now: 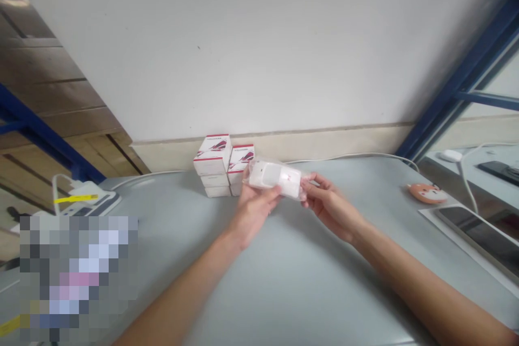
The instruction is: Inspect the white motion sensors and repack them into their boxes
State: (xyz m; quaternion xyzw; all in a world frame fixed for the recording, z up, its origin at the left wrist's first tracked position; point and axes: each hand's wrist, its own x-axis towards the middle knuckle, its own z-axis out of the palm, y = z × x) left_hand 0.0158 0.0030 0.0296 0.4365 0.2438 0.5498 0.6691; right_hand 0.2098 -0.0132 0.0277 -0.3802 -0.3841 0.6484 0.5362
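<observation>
A white device sealed in a clear plastic bag [275, 178] is held up in front of me. My left hand [255, 211] grips its left end, and my right hand [328, 206] pinches its right end between thumb and fingers. Directly behind the bag stand two stacks of white boxes with red and dark print [211, 165] [240, 165]. The bag overlaps the right stack, and the hands do not appear to touch either one. The device's exact kind is hidden by the glare on the plastic.
The grey table [284, 281] meets a white wall, with a white cable [357, 155] along the back. To the right lie an orange fox-faced object [426, 193] and a dark tablet [482, 235] on a white sheet. A device with a yellow strap [83, 200] sits at the left; a pixelated patch covers the lower left.
</observation>
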